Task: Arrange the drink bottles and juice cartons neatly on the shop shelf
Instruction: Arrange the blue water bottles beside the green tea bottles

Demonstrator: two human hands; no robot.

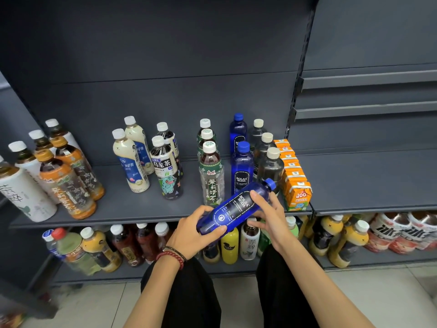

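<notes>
STEP: shelving blue soda bottle | HANDS: gripped at base by left hand, near shoulder by right hand | WHERE: held tilted just left of juice cartons, cap toward them | NEXT: probably needed uprighting, fronting blue row left of cartons

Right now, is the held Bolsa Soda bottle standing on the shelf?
No: the left hand and right hand hold the blue Bolsa Soda bottle tilted, off the shelf.

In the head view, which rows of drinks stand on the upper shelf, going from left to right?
White-label tea bottles, orange-capped tea bottles, milk tea bottles, oolong tea bottles, green-label tea bottles, blue soda bottles, clear grey bottles, orange juice cartons.
</notes>
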